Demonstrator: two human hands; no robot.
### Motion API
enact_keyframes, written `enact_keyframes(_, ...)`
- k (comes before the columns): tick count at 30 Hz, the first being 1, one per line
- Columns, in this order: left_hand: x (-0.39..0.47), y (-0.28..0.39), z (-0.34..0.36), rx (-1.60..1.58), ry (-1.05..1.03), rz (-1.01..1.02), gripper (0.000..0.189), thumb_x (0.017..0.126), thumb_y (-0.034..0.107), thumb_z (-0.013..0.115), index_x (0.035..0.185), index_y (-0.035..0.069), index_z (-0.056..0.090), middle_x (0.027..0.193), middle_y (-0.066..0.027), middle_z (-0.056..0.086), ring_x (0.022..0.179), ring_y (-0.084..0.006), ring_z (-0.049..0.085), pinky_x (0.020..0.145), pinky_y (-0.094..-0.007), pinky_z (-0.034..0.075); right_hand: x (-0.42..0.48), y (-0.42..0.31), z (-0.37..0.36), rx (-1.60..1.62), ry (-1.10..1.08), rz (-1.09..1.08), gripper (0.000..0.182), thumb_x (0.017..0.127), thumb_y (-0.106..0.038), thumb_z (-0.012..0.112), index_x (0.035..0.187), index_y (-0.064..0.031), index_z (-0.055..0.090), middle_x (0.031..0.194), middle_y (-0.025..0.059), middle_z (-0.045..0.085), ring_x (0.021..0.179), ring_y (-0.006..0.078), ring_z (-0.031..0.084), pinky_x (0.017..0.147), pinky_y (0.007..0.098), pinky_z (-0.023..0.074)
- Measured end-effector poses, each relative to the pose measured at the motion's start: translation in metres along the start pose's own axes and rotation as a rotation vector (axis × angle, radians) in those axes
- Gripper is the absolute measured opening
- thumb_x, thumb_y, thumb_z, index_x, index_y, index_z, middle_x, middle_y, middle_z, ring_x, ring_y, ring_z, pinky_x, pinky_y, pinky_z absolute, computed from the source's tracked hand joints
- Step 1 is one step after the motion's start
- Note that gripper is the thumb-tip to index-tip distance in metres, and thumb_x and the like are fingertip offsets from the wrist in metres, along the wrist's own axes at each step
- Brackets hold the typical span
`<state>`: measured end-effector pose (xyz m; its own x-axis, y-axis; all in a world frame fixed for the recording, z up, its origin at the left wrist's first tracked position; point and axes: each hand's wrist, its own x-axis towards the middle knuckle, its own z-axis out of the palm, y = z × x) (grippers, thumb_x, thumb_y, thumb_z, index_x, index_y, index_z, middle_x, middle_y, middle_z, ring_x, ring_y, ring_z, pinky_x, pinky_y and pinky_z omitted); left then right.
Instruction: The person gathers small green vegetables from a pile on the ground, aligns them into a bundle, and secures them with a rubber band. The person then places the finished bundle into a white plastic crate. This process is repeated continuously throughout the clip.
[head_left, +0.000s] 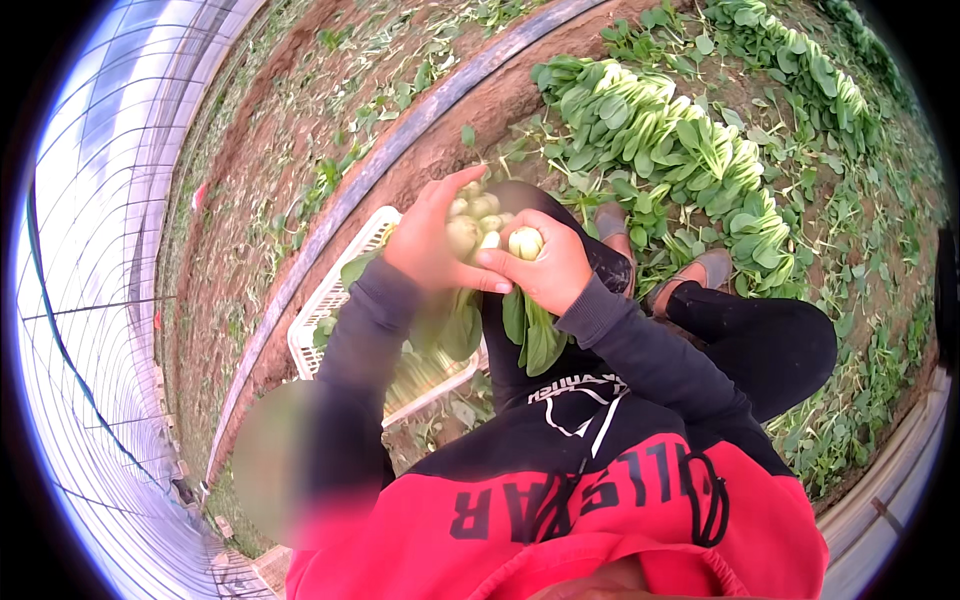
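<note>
My left hand (424, 236) is wrapped around the near side of a bunch of bok choy (463, 234), its pale root ends facing up and its leaves hanging below. Close against it, my right hand (551, 259) grips a single bok choy (526, 243) by the white base, green leaves drooping under the fist. The two thumbs nearly meet in front of the bunch. Below my left forearm a white plastic crate (306, 330) holds more bok choy, partly hidden by the arm. Blur covers part of the left hand and bunch.
Rows of cut bok choy (667, 135) lie on the soil at the right, beside my shoes (709, 270). A long grey pipe or hose (420, 112) curves past the crate. Greenhouse film (97, 225) rises at the far left. My bent knee (795, 337) extends right.
</note>
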<state>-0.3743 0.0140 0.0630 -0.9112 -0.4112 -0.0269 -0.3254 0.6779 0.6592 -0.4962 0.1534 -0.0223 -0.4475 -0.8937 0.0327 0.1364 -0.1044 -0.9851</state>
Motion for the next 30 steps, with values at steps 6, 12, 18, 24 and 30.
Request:
enact_keyframes(6, -0.001, -0.001, 0.01, -0.007, 0.077, -0.052, 0.115, 0.054, 0.025, 0.097, 0.151, 0.002, 0.039, 0.136, -0.0155, 0.057, 0.127, -0.0254, 0.056, 0.11, -0.038, 0.042, -0.008, 0.005, -0.002, 0.462, 0.171, 0.207, 0.034, 0.095, -0.038, 0.071, 0.089, -0.0049, 0.062, 0.082, 0.0022, 0.063, 0.076, 0.0093, 0.059, 0.074, 0.0281, 0.0508)
enact_keyframes(12, 0.01, -0.006, -0.006, -0.049, -0.081, -0.04, 0.113, 0.055, 0.022, 0.097, 0.152, 0.012, 0.039, 0.131, -0.0157, 0.061, 0.124, -0.0312, 0.058, 0.109, -0.0408, 0.045, -0.018, 0.028, -0.012, 0.46, -0.046, 0.393, 0.028, 0.1, -0.033, 0.054, 0.111, -0.0072, 0.055, 0.09, -0.0011, 0.055, 0.075, 0.01, 0.054, 0.065, 0.0261, 0.044)
enact_keyframes(18, 0.018, -0.002, -0.018, -0.088, -0.245, -0.081, 0.111, 0.057, 0.02, 0.095, 0.151, 0.004, 0.039, 0.135, -0.0114, 0.057, 0.125, -0.0212, 0.054, 0.11, -0.0354, 0.04, -0.021, 0.014, -0.011, 0.209, -0.031, 0.122, 0.04, 0.09, -0.015, 0.077, 0.117, 0.0015, 0.051, 0.101, 0.0087, 0.063, 0.091, 0.016, 0.067, 0.079, 0.0311, 0.0571)
enact_keyframes(24, 0.038, 0.015, -0.035, 0.043, -0.402, 0.072, 0.111, 0.053, 0.024, 0.095, 0.15, 0.008, 0.043, 0.131, -0.014, 0.059, 0.122, -0.0274, 0.058, 0.108, -0.0388, 0.044, -0.017, 0.004, 0.007, 0.314, 0.022, 0.152, 0.042, 0.081, -0.009, 0.085, 0.099, -0.0013, 0.048, 0.095, 0.0094, 0.065, 0.089, 0.0171, 0.071, 0.079, 0.0306, 0.0583)
enact_keyframes(30, -0.006, 0.019, 0.02, 0.293, 0.084, 0.321, 0.111, 0.05, 0.018, 0.095, 0.149, 0.013, 0.045, 0.134, -0.02, 0.052, 0.118, -0.0392, 0.058, 0.097, -0.0459, 0.05, -0.028, -0.006, -0.019, -0.228, -0.046, -0.004, 0.048, 0.073, -0.015, 0.089, 0.094, -0.004, 0.048, 0.089, 0.0087, 0.063, 0.075, 0.02, 0.069, 0.069, 0.0306, 0.0566)
